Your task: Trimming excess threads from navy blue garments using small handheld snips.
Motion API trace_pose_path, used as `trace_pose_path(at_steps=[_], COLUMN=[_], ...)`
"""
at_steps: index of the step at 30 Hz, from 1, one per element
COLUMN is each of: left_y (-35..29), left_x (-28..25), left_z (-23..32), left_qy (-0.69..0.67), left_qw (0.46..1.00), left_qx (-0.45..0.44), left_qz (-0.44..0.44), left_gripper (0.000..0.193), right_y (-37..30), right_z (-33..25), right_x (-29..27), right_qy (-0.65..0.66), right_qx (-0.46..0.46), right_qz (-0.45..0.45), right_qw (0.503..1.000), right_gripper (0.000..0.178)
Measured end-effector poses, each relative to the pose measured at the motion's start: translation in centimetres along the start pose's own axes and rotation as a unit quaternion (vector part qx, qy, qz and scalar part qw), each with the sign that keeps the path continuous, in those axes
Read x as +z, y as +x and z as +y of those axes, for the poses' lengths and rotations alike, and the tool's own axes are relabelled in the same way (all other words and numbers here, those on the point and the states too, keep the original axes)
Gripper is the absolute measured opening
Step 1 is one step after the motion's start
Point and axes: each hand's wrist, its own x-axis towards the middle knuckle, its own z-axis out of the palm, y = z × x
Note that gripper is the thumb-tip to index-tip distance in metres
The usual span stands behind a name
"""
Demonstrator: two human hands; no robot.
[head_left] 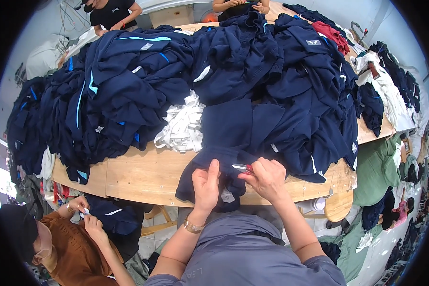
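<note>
My left hand grips a navy garment near the table's front edge, its thumb pointing up and its fingers closed on the cloth. Just to the right, my right hand is closed round a pair of thread snips with red handles. The blades point left toward the cloth by my left thumb. One end of the garment hangs over the edge, showing a small pale label. A bundle of white elastic straps lies on the table to the left of the garment.
Large heaps of navy garments cover the wooden table. A co-worker in brown handles a navy piece at my left. Two more people work across the table. A wooden stool stands at the right.
</note>
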Motion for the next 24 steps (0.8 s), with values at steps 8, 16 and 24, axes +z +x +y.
trace_pose_path(at_steps=[8,16,24], left_y=[-0.1,-0.4,-1.3], left_x=[-0.2,0.7,0.2], left_z=[-0.1,1.1,0.2], left_qy=[0.045,0.075,0.243], left_qw=[0.998,0.995,0.962], left_qx=[0.035,0.061,0.123], left_qz=[-0.008,-0.014,-0.04], left_gripper=[0.049,0.034,0.018], right_y=[0.5,0.0,0.6], right_z=[-0.1,-1.2,-3.4], right_x=[-0.2,1.0,1.6], right_qy=[-0.008,0.514,0.299], right_qx=[-0.023,0.279,0.216], right_qz=[-0.005,0.094,0.063], right_qw=[1.0,0.806,0.928], right_gripper=[0.04,0.019,0.023])
